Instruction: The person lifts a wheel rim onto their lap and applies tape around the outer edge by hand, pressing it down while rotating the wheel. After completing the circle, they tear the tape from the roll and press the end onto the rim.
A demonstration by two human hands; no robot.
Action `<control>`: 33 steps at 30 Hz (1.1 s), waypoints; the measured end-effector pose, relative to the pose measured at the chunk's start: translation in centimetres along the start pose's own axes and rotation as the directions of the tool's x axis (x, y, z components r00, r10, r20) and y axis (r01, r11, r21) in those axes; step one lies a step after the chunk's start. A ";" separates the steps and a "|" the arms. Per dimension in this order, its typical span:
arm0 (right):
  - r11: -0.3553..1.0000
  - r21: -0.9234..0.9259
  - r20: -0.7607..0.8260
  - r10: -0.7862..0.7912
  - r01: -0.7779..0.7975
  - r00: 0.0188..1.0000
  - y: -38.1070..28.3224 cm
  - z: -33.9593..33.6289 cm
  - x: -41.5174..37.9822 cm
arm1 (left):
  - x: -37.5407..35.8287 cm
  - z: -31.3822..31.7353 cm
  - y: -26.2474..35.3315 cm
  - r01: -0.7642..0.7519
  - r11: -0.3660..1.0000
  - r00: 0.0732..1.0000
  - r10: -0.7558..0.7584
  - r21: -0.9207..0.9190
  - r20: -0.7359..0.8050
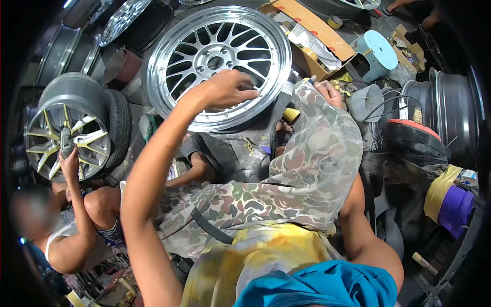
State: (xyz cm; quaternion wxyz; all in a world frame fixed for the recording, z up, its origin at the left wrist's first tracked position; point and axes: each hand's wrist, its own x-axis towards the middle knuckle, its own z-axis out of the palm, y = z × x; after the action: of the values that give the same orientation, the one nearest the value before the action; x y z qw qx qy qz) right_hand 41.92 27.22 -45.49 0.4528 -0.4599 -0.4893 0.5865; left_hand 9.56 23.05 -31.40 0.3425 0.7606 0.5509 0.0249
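Note:
A large silver multi-spoke wheel rim (284, 48) lies tilted before my knees, its face showing. My left hand (227, 89) hovers over or touches its lower spokes, fingers loosely spread and slightly blurred; I see nothing in them. Beside the rim's right edge, my right hand (330, 93) is closed near my camouflage-covered knee. A small dark-tipped item (312, 80) sticks out at its fingers, too hidden to name.
At the left a co-worker (84, 225) crouches, one hand on a grey-green tool (66, 142) against a yellow-and-silver rim (94, 146). A cardboard box (307, 20), light-blue stool (378, 49), grey container (365, 102) and stacked rims (452, 112) stand at the right.

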 end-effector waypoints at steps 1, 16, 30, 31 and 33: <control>1.000 -0.003 -0.001 -0.001 0.001 1.000 -0.4 0.1 -0.4 | 1.2 1.1 0.0 -0.003 1.000 1.000 0.003 -0.002 -0.002; 0.955 -0.247 0.527 0.275 -0.164 0.804 0.9 -3.8 -4.9 | 9.1 18.0 5.4 -0.089 0.734 0.870 -0.272 -0.673 -0.412; 0.932 -0.281 0.519 0.347 -0.227 0.781 1.4 -4.2 -6.9 | 14.8 18.9 7.8 -0.294 0.823 0.707 -0.156 -0.486 -0.690; 0.931 -0.285 0.518 0.350 -0.228 0.781 1.4 -4.2 -7.1 | 14.7 18.7 7.7 -0.290 0.824 0.709 -0.157 -0.487 -0.688; 0.928 -0.287 0.517 0.357 -0.235 0.778 1.4 -4.3 -7.2 | 14.5 18.4 6.9 -0.317 0.862 0.814 0.032 -0.396 -0.580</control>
State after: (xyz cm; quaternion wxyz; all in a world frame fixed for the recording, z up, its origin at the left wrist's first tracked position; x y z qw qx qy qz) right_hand 47.23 20.65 -46.64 0.1403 -0.3832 -0.5795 0.7054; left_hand 28.55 25.25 -46.58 0.3395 0.6609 0.5282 0.4112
